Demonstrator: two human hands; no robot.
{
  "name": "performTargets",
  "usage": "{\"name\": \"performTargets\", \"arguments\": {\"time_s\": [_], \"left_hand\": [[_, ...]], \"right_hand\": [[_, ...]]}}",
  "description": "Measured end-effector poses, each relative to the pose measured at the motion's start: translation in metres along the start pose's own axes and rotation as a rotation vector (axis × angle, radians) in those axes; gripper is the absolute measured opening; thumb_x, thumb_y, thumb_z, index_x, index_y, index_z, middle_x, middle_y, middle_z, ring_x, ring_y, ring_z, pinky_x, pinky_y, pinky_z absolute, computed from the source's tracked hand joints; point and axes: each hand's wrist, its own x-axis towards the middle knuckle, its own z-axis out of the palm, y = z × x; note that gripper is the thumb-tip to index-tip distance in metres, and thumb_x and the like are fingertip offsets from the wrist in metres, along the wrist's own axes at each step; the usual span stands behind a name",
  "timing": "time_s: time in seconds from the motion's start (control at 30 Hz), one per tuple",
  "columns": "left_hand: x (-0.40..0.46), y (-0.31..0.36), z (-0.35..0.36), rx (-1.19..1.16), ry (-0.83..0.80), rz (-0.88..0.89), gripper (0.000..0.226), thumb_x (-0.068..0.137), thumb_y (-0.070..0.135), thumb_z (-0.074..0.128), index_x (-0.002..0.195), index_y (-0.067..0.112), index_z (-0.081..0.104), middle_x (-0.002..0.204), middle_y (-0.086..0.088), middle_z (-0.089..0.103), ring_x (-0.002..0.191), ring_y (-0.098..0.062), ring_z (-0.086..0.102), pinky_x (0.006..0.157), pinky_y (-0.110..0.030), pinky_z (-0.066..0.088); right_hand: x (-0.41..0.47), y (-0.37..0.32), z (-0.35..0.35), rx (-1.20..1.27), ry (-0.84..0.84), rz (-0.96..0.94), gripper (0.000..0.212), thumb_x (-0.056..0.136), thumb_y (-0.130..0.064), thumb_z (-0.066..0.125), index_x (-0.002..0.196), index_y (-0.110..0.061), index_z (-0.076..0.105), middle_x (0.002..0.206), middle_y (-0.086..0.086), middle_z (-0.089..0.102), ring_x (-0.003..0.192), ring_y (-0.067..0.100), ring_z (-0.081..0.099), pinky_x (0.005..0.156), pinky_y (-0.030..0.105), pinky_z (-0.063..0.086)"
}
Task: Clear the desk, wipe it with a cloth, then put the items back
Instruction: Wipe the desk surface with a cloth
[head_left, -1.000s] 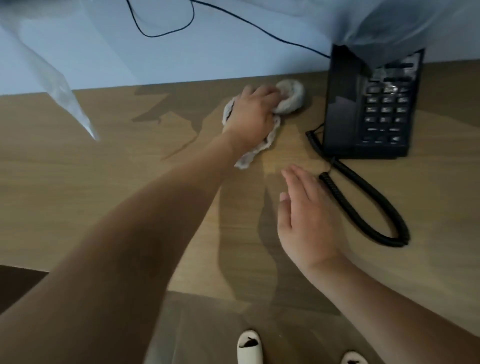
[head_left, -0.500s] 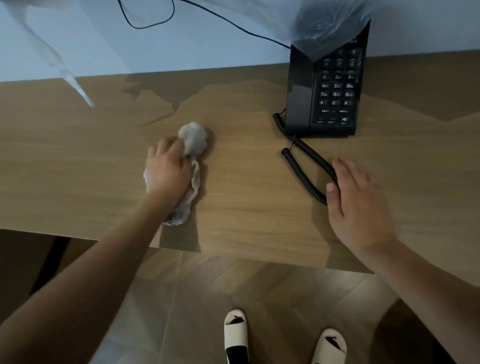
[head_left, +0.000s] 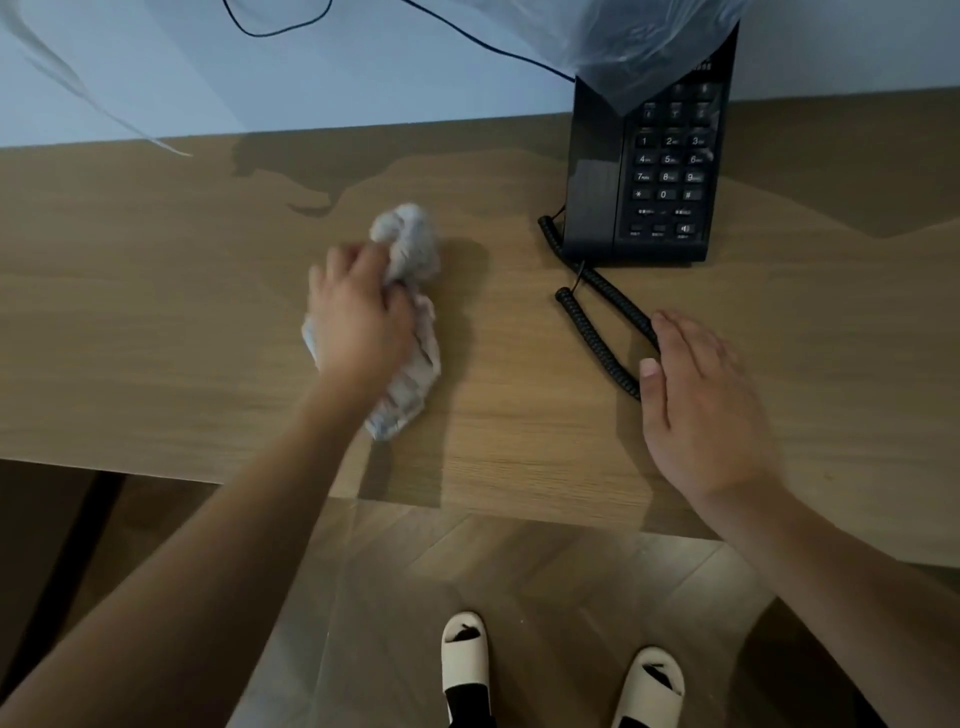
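Note:
A crumpled grey cloth (head_left: 413, 249) lies on the wooden desk (head_left: 156, 322) near its middle, and my left hand (head_left: 358, 317) presses down on it with the fingers curled over it. My right hand (head_left: 701, 400) rests flat on the desk near the front edge, fingers together and holding nothing, its fingertips touching the coiled cord (head_left: 597, 338). A black desk phone (head_left: 649, 176) stands at the back right of the desk.
A thin black cable (head_left: 280, 28) runs along the pale wall behind the desk. A clear plastic sheet (head_left: 644, 47) hangs over the phone's top. Below the desk's front edge are the wooden floor and my two white slippers (head_left: 465, 660).
My left hand has dragged the cloth from beside the phone toward the left and the front of the desk. My right hand now lies on the cord's loop.

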Motion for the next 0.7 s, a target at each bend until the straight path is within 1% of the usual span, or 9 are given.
{"name": "performTargets", "arguments": {"time_s": [0.1, 0.2, 0.3, 0.37, 0.4, 0.47, 0.57, 0.63, 0.7], "left_hand": [[0.014, -0.007, 0.019, 0.159, -0.03, -0.012, 0.046, 0.081, 0.028, 0.037, 0.11, 0.007, 0.066, 0.117, -0.019, 0.059, 0.099, -0.044, 0.051, 0.083, -0.045, 0.039], [-0.056, 0.023, 0.024, 0.087, -0.174, 0.325, 0.046, 0.08, 0.029, 0.04, 0.117, 0.014, 0.064, 0.12, -0.012, 0.058, 0.1, -0.035, 0.051, 0.083, -0.048, 0.045], [-0.145, 0.05, 0.006, -0.13, -0.564, 0.848, 0.053, 0.081, 0.027, 0.051, 0.134, 0.027, 0.058, 0.13, 0.0, 0.056, 0.111, -0.023, 0.05, 0.091, -0.042, 0.044], [-0.136, 0.042, 0.0, -0.192, -0.618, 1.007, 0.051, 0.083, 0.027, 0.055, 0.133, 0.028, 0.06, 0.129, -0.004, 0.061, 0.113, -0.026, 0.056, 0.093, -0.043, 0.047], [-0.114, 0.033, 0.005, -0.22, -0.527, 0.924, 0.048, 0.084, 0.026, 0.053, 0.132, 0.025, 0.06, 0.126, -0.007, 0.064, 0.11, -0.027, 0.059, 0.093, -0.045, 0.049], [-0.055, 0.018, 0.014, -0.183, -0.275, 0.511, 0.047, 0.086, 0.03, 0.045, 0.126, 0.016, 0.063, 0.123, -0.013, 0.064, 0.108, -0.033, 0.059, 0.092, -0.051, 0.051], [0.011, 0.008, 0.028, 0.095, -0.099, 0.017, 0.056, 0.082, 0.04, 0.032, 0.119, 0.012, 0.062, 0.116, -0.013, 0.058, 0.1, -0.037, 0.052, 0.088, -0.045, 0.044], [0.006, 0.022, 0.035, 0.212, -0.099, 0.023, 0.045, 0.087, 0.037, 0.038, 0.12, 0.015, 0.06, 0.12, -0.009, 0.057, 0.101, -0.032, 0.049, 0.085, -0.042, 0.041], [-0.028, 0.034, 0.034, 0.183, -0.213, 0.262, 0.042, 0.089, 0.035, 0.04, 0.124, 0.021, 0.059, 0.127, -0.005, 0.057, 0.107, -0.026, 0.049, 0.087, -0.043, 0.044]], "right_hand": [[-0.001, -0.001, 0.0, -0.009, 0.006, 0.005, 0.055, 0.105, -0.034, 0.02, 0.15, -0.006, 0.036, 0.152, 0.011, 0.041, 0.143, 0.024, 0.035, 0.12, 0.044, 0.027], [-0.001, -0.001, -0.001, -0.016, -0.003, 0.003, 0.055, 0.105, -0.034, 0.019, 0.149, -0.006, 0.036, 0.152, 0.011, 0.042, 0.143, 0.024, 0.035, 0.119, 0.045, 0.028], [0.0, -0.001, -0.001, -0.011, -0.013, 0.004, 0.055, 0.105, -0.034, 0.019, 0.149, -0.006, 0.036, 0.151, 0.011, 0.042, 0.143, 0.024, 0.035, 0.12, 0.045, 0.027], [0.0, -0.001, -0.001, -0.002, -0.016, 0.009, 0.055, 0.105, -0.034, 0.019, 0.149, -0.007, 0.036, 0.151, 0.01, 0.042, 0.143, 0.023, 0.035, 0.12, 0.044, 0.026], [0.0, -0.001, -0.002, -0.005, -0.018, 0.013, 0.055, 0.105, -0.034, 0.019, 0.149, -0.007, 0.036, 0.152, 0.01, 0.042, 0.143, 0.023, 0.035, 0.12, 0.043, 0.026], [0.0, -0.001, -0.001, -0.013, -0.019, 0.016, 0.055, 0.105, -0.035, 0.019, 0.149, -0.008, 0.037, 0.152, 0.009, 0.041, 0.143, 0.021, 0.034, 0.121, 0.042, 0.025], [0.0, -0.001, -0.001, -0.015, -0.019, 0.022, 0.056, 0.105, -0.035, 0.018, 0.149, -0.008, 0.037, 0.153, 0.008, 0.041, 0.144, 0.02, 0.034, 0.122, 0.041, 0.024], [0.0, -0.001, -0.001, -0.017, -0.012, 0.03, 0.056, 0.105, -0.035, 0.019, 0.149, -0.008, 0.039, 0.152, 0.008, 0.043, 0.143, 0.021, 0.035, 0.122, 0.04, 0.023], [0.0, -0.002, -0.003, -0.005, -0.015, 0.027, 0.055, 0.105, -0.035, 0.02, 0.148, -0.008, 0.039, 0.151, 0.008, 0.043, 0.143, 0.021, 0.036, 0.122, 0.039, 0.023]]}}
